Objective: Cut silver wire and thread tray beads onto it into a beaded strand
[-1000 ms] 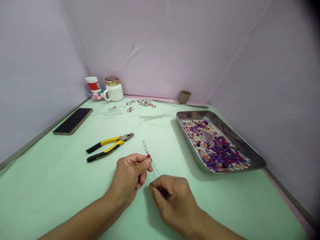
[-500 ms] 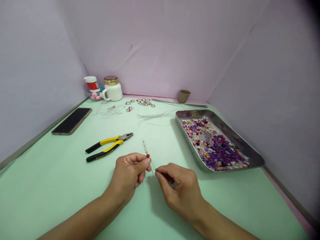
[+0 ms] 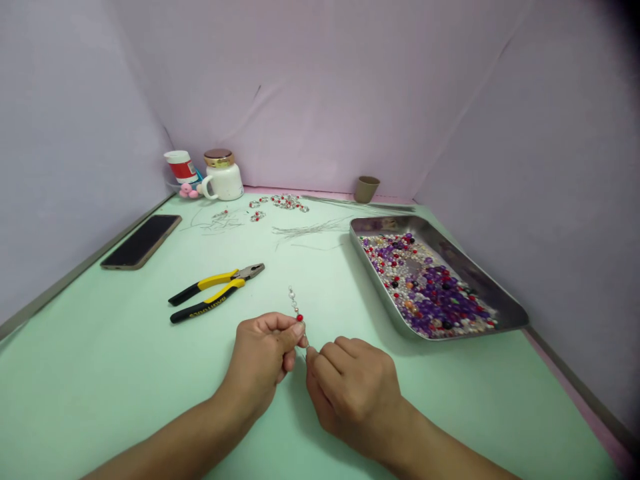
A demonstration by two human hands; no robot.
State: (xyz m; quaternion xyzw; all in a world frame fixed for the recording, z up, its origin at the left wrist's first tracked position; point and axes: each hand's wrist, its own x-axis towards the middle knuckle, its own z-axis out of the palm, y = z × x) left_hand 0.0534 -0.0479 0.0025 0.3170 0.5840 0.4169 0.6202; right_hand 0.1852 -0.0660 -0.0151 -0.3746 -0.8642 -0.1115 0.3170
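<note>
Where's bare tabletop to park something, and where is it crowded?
Free: the green strip between the phone and the pliers, and the near-right corner below the bead tray. Crowded: the back edge by the mug with loose wires, and around both hands pinching the beaded wire.

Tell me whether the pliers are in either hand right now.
No: the yellow-handled pliers lie on the table, apart from the left hand and right hand.
</note>
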